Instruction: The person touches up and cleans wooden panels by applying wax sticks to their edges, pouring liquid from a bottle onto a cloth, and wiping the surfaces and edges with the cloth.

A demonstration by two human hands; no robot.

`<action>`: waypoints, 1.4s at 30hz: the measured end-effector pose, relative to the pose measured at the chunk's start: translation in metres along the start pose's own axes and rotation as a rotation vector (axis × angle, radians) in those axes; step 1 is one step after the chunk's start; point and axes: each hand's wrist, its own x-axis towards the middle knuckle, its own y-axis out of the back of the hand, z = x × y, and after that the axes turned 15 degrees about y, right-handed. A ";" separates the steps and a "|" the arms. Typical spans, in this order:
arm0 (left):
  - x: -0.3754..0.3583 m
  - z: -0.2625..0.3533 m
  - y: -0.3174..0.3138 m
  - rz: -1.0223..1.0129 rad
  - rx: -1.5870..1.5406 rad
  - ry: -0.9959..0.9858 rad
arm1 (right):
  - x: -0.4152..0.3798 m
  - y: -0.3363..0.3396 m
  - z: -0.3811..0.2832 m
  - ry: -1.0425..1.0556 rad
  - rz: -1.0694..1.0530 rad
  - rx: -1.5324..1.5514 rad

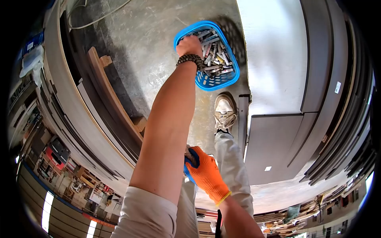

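Observation:
My left hand (189,45), bare with a dark braided band at the wrist, is closed at the left rim of a blue plastic basket (217,84). Its fingertips are hidden, but it appears to grip the rim. Inside the basket lie many short, worn stick-like pieces (216,53), mostly grey and whitish. My right hand (205,172) wears an orange knit glove with a blue palm. It is held low near my legs, fingers curled round a small greyish-brown thing (189,154), mostly covered by the glove and my left forearm.
Stacked dark boards (278,148) and a pale panel (276,51) stand on the right. Long boards and a wooden strip (105,85) line the left. My shoe (225,111) is on the concrete floor (147,43) just below the basket. A hose (99,20) lies at upper left.

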 end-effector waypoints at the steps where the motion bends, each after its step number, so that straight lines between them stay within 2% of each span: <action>1: 0.002 0.004 0.000 -0.029 -0.114 0.117 | 0.007 -0.004 -0.001 -0.008 0.004 -0.014; 3: 0.004 0.004 -0.001 -0.098 -0.232 0.186 | 0.011 -0.007 0.002 -0.007 -0.032 -0.052; 4: 0.006 0.001 -0.003 -0.182 -0.244 0.205 | 0.006 -0.017 0.006 0.037 -0.073 -0.124; 5: 0.009 0.000 -0.005 -0.178 -0.279 0.222 | 0.009 -0.021 0.009 0.093 -0.089 -0.157; 8: 0.052 0.005 -0.051 -0.283 -0.090 0.141 | 0.010 -0.018 -0.015 0.015 -0.054 -0.038; 9: 0.056 0.005 -0.050 -0.286 0.023 -0.029 | 0.010 -0.018 -0.011 0.012 -0.055 -0.054; 11: 0.049 -0.003 -0.057 -0.300 0.119 -0.191 | 0.007 -0.026 0.000 0.032 -0.046 -0.203; 12: 0.043 -0.001 -0.058 -0.343 0.009 -0.189 | 0.008 -0.026 0.004 0.022 -0.068 -0.249; 14: 0.001 -0.024 -0.029 -0.306 -0.228 -0.262 | 0.007 -0.032 0.022 0.013 -0.102 -0.251; 16: -0.070 -0.064 -0.014 -0.228 -0.674 -0.128 | 0.005 -0.036 0.037 0.022 -0.067 -0.288; 17: -0.102 -0.090 -0.019 0.018 -0.767 -0.183 | 0.002 -0.040 0.044 0.052 -0.076 -0.266; 19: -0.171 -0.170 -0.003 0.096 -1.036 -0.249 | -0.001 -0.041 0.062 0.070 -0.192 -0.145; 21: -0.236 -0.260 0.006 -0.189 -1.292 -0.064 | -0.010 -0.046 0.083 -0.006 -0.271 -0.046; 22: -0.266 -0.304 -0.001 -0.274 -1.437 0.024 | -0.015 -0.048 0.084 -0.132 -0.363 0.132; 23: -0.297 -0.354 -0.013 -0.359 -1.590 0.098 | -0.023 -0.065 0.083 0.031 -0.404 -0.068; 26: -0.392 -0.493 -0.064 -0.196 -1.682 0.322 | -0.048 -0.103 0.096 -0.023 -0.437 -0.157; 28: -0.461 -0.580 -0.107 -0.129 -1.737 0.518 | -0.066 -0.142 0.122 -0.087 -0.474 -0.084; 29: -0.499 -0.622 -0.139 -0.040 -1.833 0.639 | -0.085 -0.188 0.113 -0.151 -0.559 -0.045; 32: -0.620 -0.719 -0.249 0.106 -2.009 0.958 | -0.113 -0.289 0.141 -0.242 -0.743 -0.251; 34: -0.704 -0.756 -0.325 0.259 -2.121 1.166 | -0.128 -0.373 0.170 -0.241 -0.852 -0.361; 37: -0.826 -0.796 -0.439 0.420 -2.112 1.569 | -0.170 -0.523 0.236 -0.258 -1.035 -0.549; 38: -0.859 -0.803 -0.469 0.473 -2.148 1.688 | -0.183 -0.567 0.260 -0.195 -1.132 -0.649; 42: -1.017 -0.855 -0.591 0.650 -2.186 2.051 | -0.324 -0.730 0.386 -0.048 -1.363 -0.868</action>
